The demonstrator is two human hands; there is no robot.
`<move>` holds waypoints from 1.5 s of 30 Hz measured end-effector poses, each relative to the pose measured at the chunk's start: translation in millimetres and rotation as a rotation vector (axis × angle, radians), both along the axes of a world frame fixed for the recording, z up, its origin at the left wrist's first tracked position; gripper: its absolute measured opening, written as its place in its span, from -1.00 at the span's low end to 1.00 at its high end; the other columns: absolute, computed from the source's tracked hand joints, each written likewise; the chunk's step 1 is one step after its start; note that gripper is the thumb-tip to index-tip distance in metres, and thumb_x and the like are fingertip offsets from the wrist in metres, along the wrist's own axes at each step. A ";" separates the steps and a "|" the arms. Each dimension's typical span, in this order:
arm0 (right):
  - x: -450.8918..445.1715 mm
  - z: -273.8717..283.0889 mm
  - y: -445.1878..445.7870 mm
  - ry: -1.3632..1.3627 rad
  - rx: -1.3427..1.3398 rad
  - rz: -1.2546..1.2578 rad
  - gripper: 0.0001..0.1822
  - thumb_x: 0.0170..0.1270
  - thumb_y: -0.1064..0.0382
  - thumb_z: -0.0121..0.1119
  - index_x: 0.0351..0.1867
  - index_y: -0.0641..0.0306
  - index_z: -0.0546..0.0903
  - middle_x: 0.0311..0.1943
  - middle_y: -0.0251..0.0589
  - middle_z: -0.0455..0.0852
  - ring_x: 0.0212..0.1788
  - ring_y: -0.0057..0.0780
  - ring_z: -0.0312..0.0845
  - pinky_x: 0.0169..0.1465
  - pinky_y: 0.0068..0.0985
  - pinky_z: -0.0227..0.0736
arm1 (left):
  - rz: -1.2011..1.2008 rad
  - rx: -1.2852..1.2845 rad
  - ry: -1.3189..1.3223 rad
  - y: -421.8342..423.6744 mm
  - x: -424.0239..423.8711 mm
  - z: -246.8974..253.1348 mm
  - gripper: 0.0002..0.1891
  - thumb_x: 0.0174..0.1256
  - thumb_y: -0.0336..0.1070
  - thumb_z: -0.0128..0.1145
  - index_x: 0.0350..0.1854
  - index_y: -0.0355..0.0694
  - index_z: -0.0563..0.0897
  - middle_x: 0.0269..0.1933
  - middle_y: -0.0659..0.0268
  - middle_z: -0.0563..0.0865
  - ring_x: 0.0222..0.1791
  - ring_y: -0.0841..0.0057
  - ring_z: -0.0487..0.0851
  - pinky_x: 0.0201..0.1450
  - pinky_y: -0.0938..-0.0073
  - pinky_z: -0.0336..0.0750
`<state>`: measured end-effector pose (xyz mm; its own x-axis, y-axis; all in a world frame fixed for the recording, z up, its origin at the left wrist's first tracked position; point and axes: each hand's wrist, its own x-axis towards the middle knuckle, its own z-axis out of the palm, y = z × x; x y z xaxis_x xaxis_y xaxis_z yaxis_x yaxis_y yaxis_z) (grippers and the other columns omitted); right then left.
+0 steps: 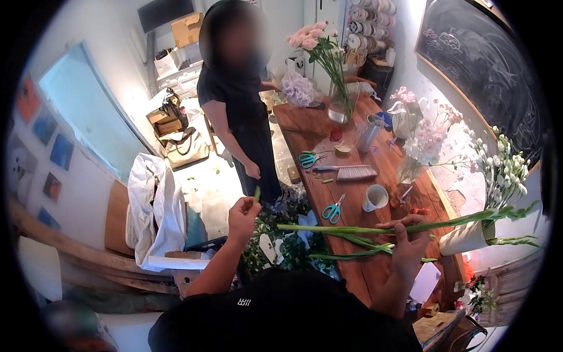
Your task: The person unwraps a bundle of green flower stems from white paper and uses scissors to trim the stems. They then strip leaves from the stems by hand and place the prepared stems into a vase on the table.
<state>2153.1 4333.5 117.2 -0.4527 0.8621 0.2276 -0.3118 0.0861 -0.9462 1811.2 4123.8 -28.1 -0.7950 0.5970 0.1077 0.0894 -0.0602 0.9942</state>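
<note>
My left hand [242,222] is raised to the left of the wooden table, pinching a short green piece of leaf or stem [257,193]. In my right hand [411,242] is a long green flower stalk [334,229], probably gladiolus, with its budded tip pointing right and its bare end reaching left past the table edge. Under it, more green stalks [352,254] lie across the table [360,277]. Teal-handled scissors [333,212] rest just beyond the stalks, blades apart. Below my left hand, leafy greenery [281,246] stands beside the table, its container hidden.
Across the table lie a brush [356,172], a second pair of scissors [308,160] and a white cup [375,198]. A glass vase [338,115] holds pink flowers. White blooms fill a tipped vase [464,240] at right. Another person [235,110] stands at the table's far left.
</note>
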 end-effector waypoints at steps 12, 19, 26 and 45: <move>-33.4 -14.3 -27.8 0.035 -0.059 0.421 -0.79 0.53 0.54 0.14 0.07 0.38 0.41 -0.03 0.18 0.79 0.16 -0.02 0.78 0.16 -0.29 0.82 | -0.741 0.001 0.475 15.5 76.0 72.3 -0.82 0.50 -0.31 0.35 0.00 -0.27 0.82 -0.30 0.25 0.81 -0.35 0.51 0.77 -0.29 0.48 0.58; -29.7 -14.2 -30.1 0.011 -0.073 0.416 -0.80 0.54 0.53 0.13 0.06 0.40 0.39 -0.03 0.20 0.79 0.15 -0.05 0.78 0.16 -0.32 0.81 | -0.771 -0.018 0.277 14.5 79.5 60.8 -0.80 0.60 -0.29 0.23 -0.06 -0.31 0.81 -0.31 0.31 0.83 -0.35 0.59 0.75 -0.26 0.49 0.61; -27.6 -12.8 -31.2 -0.024 -0.069 0.410 -0.79 0.54 0.56 0.10 0.08 0.40 0.39 -0.06 0.20 0.79 0.13 -0.06 0.79 0.14 -0.31 0.82 | -0.796 -0.117 0.000 14.8 86.9 60.5 -0.70 0.65 -0.19 0.18 -0.18 -0.33 0.81 -0.35 0.32 0.83 -0.33 0.65 0.74 -0.23 0.53 0.61; -65.5 -32.4 -40.2 -0.129 -0.133 0.263 -0.70 0.39 0.53 0.34 0.04 0.48 0.47 -0.10 0.09 0.81 -0.07 -0.32 0.82 0.00 -0.45 0.78 | -0.259 0.136 0.881 11.5 99.4 69.4 -0.78 0.23 -0.52 0.46 -0.07 -0.31 0.82 -0.24 0.23 0.70 -0.27 0.32 0.69 -0.25 0.35 0.59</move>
<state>2087.6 4293.3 84.8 -0.6816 0.7302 0.0467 -0.1838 -0.1091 -0.9769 1910.5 4135.4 41.3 -0.2364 0.6824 0.6917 0.7768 -0.2949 0.5564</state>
